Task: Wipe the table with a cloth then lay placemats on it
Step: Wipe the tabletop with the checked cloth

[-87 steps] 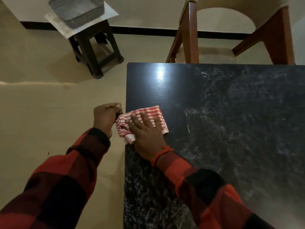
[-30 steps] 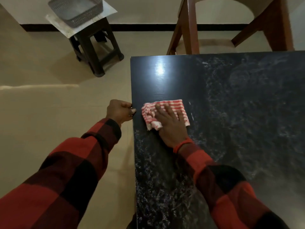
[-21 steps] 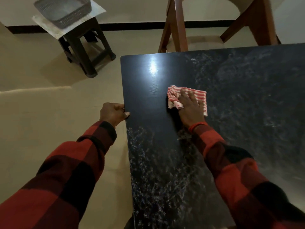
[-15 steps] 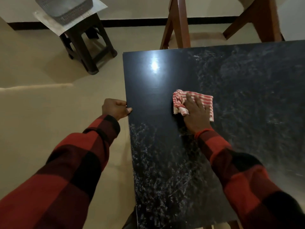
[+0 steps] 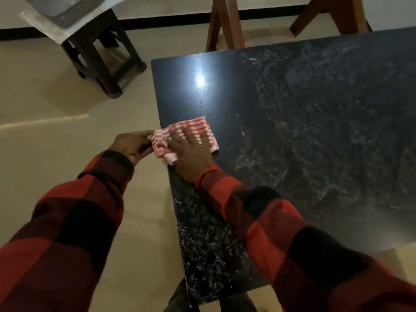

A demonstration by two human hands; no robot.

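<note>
One table (image 5: 292, 131), one cloth (image 5: 193, 127), two hands, one stool (image 5: 101, 55), one basket (image 5: 67, 7)

The table (image 5: 292, 131) top is glossy black and smeared; the cloth (image 5: 198, 129) is soft striped fabric.

A red-and-white striped cloth (image 5: 186, 135) lies against the left edge of a glossy black worktop (image 5: 292, 131), whose surface carries whitish speckled smears and a bright white glare spot. Both sleeves are red-and-black buffalo check; a red thread band (image 5: 203, 174) circles the wrist of the right hand (image 5: 191, 154). Beyond, a dark brown wooden stool (image 5: 101, 55) bears a grey woven basket (image 5: 65, 7) on a pale sheet, above a beige floor (image 5: 56, 136) edged with black skirting. Reddish-brown wooden chair legs (image 5: 225, 23) stand behind.
</note>
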